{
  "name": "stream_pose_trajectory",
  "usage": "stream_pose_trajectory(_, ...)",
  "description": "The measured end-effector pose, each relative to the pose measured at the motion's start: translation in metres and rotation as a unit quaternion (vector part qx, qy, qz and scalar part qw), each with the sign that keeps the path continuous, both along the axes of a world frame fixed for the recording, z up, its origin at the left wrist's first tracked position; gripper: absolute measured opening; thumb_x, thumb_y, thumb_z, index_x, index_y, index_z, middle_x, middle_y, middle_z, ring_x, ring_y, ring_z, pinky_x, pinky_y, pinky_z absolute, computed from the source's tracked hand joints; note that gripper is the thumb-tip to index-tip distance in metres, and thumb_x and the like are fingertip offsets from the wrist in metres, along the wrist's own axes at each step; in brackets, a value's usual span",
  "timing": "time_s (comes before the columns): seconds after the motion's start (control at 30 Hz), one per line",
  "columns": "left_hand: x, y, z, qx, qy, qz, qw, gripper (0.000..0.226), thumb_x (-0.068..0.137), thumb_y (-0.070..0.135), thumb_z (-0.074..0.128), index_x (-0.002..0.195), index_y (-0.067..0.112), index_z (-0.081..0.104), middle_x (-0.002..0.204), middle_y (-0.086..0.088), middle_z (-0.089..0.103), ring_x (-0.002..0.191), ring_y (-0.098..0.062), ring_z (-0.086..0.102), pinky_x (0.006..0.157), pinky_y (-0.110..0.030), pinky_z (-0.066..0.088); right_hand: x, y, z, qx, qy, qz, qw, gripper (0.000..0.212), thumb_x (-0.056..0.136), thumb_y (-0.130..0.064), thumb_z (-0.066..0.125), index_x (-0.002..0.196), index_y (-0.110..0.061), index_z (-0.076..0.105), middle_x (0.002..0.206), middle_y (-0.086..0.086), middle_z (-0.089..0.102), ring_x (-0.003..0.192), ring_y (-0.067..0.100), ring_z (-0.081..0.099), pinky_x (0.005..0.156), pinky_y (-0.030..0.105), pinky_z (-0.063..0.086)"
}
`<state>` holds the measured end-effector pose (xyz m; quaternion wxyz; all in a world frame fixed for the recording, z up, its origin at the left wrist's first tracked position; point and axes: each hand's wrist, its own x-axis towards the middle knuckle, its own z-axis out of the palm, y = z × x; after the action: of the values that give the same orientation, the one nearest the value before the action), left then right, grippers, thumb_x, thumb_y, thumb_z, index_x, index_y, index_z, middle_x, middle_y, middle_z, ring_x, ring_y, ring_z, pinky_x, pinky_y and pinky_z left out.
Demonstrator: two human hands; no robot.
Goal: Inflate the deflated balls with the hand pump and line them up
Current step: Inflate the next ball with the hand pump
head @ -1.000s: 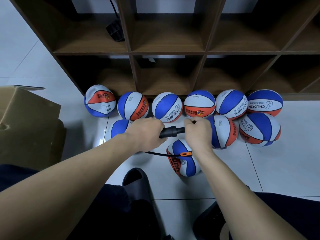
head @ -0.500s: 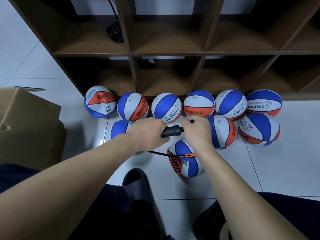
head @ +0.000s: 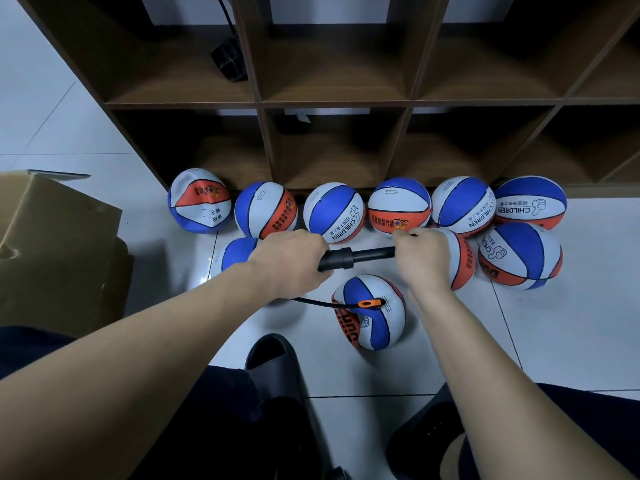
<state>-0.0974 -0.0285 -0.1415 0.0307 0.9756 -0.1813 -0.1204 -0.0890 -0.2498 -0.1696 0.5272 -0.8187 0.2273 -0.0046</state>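
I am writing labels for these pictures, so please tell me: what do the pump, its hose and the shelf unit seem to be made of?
The hand pump looks like matte black plastic: dull, even surface, moulded collar. Its hose seems to be flexible black rubber, since it curves freely, with an orange, probably plastic, clip at the ball. The shelf unit shows brown wood grain with a flat finish; solid wood or laminate cannot be told.

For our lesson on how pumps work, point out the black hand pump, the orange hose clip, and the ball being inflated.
black hand pump [head: 349, 257]: head view, on its dark barrel between the hands.
orange hose clip [head: 367, 303]: head view, on its middle.
blue, white and orange ball being inflated [head: 375, 327]: head view, on its blue panel.
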Motion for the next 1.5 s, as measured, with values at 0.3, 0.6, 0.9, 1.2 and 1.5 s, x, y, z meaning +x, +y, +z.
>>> stream_pose_trajectory(0.3,-0.003,-0.001,-0.001,-0.004,-0.003,-0.012,1.000,0.028,0.101,0.050,0.060,0.084,0.027,0.062,0.070,0.005,0.059,0.065,-0.016,0.059,0.055,-0.031,0.042,-0.020,0.052,-0.003,0.003,-0.016,0.038,0.999,0.039,0.103,-0.024,0.058,0.068,-0.012,0.045,0.064,0.006,0.048,0.060,0.021,0.042,0.058,0.036,0.037)
stream_pose_trajectory(0.6,-0.001,-0.008,0.001,-0.043,-0.017,-0.011,0.999,0.028,0.098,0.053,0.063,0.085,0.029,0.059,0.074,0.006,0.063,0.069,-0.017,0.062,0.060,-0.034,0.051,-0.008,0.035,0.007,0.024,-0.019,0.070,0.997,0.044,0.101,-0.030,0.067,0.065,-0.013,0.050,0.057,-0.004,0.042,0.058,0.018,0.038,0.058,0.033,0.035)
stream_pose_trajectory(0.9,0.008,0.011,0.008,-0.018,0.045,0.014,0.999,0.032,0.098,0.052,0.067,0.081,0.026,0.060,0.076,0.004,0.062,0.070,-0.015,0.059,0.059,-0.032,0.047,0.012,-0.029,0.013,0.019,-0.022,-0.014,0.999,0.039,0.093,-0.016,0.067,0.075,0.007,0.041,0.069,0.011,0.030,0.065,0.024,0.024,0.055,0.034,0.021)
stream_pose_trajectory(1.2,0.001,0.006,0.004,0.002,0.015,0.000,1.000,0.029,0.101,0.052,0.061,0.088,0.027,0.066,0.075,0.005,0.062,0.073,-0.019,0.062,0.059,-0.033,0.048,-0.012,0.027,0.000,-0.001,-0.032,0.003,0.999,0.042,0.093,-0.013,0.060,0.062,-0.018,0.032,0.059,0.001,0.031,0.060,0.021,0.027,0.057,0.038,0.026)
stream_pose_trajectory(1.5,-0.002,-0.005,-0.002,-0.012,0.014,-0.009,1.000,0.034,0.100,0.051,0.062,0.076,0.027,0.056,0.068,0.004,0.059,0.065,-0.017,0.059,0.055,-0.030,0.041,-0.022,0.056,-0.005,0.006,-0.046,0.026,0.999,0.039,0.098,-0.020,0.063,0.066,-0.010,0.045,0.064,0.011,0.046,0.061,0.021,0.040,0.059,0.037,0.038)
